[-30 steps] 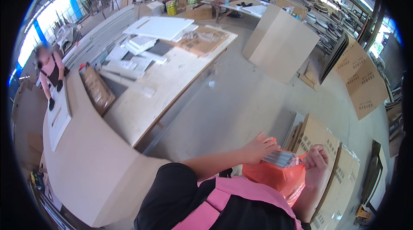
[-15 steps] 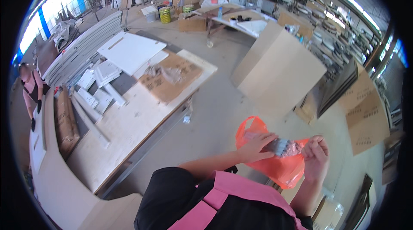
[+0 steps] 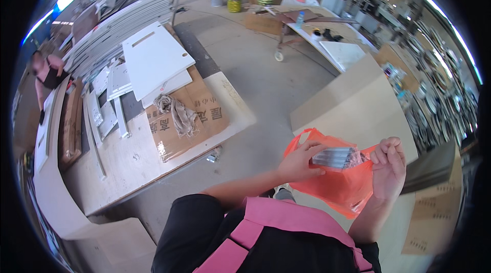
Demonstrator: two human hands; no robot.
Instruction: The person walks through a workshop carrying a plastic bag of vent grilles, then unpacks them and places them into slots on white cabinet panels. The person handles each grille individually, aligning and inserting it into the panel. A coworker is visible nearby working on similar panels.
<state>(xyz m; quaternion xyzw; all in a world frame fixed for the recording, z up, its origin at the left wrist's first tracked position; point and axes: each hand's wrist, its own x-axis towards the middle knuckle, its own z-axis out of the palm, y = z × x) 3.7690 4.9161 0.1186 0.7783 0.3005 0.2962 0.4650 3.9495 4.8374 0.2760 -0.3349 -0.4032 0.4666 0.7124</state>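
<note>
An orange-red plastic bag (image 3: 337, 191) hangs in front of my chest with its mouth spread. My left hand (image 3: 302, 162) is closed around a bundle of grey, rod-like pieces (image 3: 333, 157), at the bag's opening. Pinkish clear wrapping (image 3: 355, 158) shows at the bundle's right end. My right hand (image 3: 387, 163) pinches the bag's right edge with its fingers bent together. What lies deeper in the bag is hidden.
To the left, a worktable (image 3: 123, 186) carries white panels (image 3: 156, 58), flat cardboard (image 3: 204, 119) and a rag (image 3: 176, 114). A large bent board (image 3: 358, 104) stands ahead of the bag. Another person (image 3: 48, 73) is at far left. A wheeled table (image 3: 327, 22) stands behind.
My view has swung left and the worktable appears closer. The grey bundle now shows more of its length above the bag, while both hands keep their holds.
</note>
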